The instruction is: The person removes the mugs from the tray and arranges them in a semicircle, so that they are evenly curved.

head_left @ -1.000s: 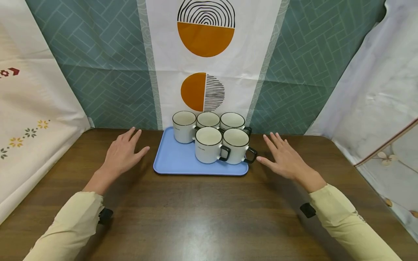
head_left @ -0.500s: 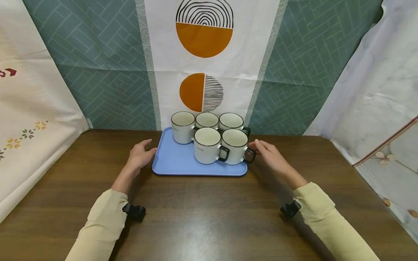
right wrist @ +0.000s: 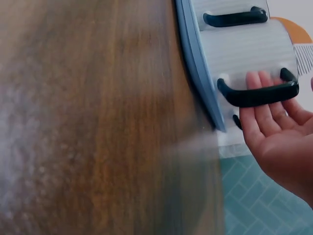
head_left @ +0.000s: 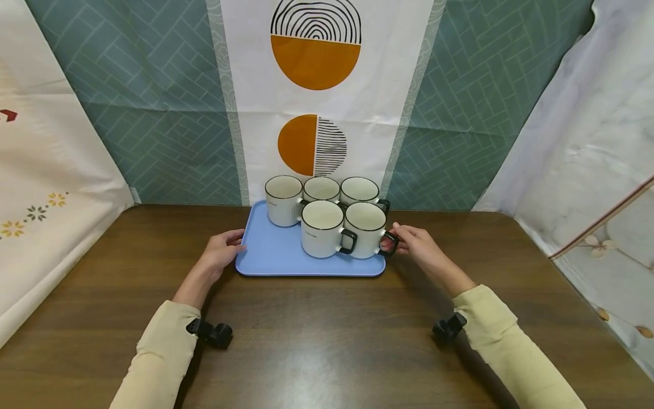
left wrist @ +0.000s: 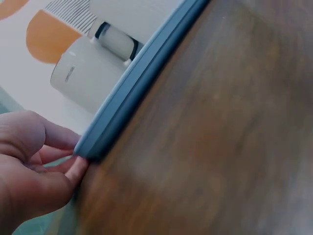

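Five mugs (head_left: 322, 234) on tray (head_left: 271, 250), three behind two.

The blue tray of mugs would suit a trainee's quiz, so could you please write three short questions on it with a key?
1. How many black-rimmed white mugs stand on the blue tray?
A) Three
B) Five
C) Seven

2. True or false: the left hand is holding a mug by its rim.

3. Which part of which mug is nearest to the fingers of the right hand?

Key:
1. B.
2. False; it pinches the left edge of the blue tray.
3. The black handle of the front-right mug.
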Demonstrator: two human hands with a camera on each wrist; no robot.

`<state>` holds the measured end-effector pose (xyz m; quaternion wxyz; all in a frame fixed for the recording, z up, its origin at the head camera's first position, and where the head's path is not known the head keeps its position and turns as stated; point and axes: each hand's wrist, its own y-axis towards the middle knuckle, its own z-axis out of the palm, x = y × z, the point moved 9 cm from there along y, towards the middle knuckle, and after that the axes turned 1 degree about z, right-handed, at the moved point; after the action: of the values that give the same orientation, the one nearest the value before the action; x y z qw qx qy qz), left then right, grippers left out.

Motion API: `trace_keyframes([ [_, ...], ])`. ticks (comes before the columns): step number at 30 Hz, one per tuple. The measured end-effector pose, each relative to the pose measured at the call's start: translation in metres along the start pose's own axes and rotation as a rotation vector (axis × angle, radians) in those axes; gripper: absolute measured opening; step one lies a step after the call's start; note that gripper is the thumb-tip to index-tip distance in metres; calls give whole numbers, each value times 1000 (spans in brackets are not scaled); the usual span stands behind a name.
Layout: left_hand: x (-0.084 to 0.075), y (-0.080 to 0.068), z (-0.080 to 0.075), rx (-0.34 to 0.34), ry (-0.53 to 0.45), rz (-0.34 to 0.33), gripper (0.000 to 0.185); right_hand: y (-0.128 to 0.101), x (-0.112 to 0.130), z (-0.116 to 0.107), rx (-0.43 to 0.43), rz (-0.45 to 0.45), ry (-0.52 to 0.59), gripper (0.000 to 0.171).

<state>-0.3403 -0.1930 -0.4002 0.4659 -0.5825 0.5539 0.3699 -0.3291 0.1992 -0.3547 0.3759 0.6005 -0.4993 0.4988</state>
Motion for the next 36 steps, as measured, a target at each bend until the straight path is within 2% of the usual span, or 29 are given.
trace_keyframes([
  [3,3,0,-1,24,-17,27,53,3,-3,3,49,-7,38,43],
  [6,3,1,-1,41,-30,38,53,5,-6,5,88,-14,13,43],
  [9,3,2,1,45,-29,35,53,5,-7,6,100,-19,-20,41],
  [16,4,4,2,47,-33,17,52,7,-6,9,118,-47,25,42],
  [26,5,5,1,50,-42,19,52,7,-4,14,80,-54,64,33],
  [36,7,2,-2,45,-46,16,53,9,-3,19,89,-95,-2,35],
])
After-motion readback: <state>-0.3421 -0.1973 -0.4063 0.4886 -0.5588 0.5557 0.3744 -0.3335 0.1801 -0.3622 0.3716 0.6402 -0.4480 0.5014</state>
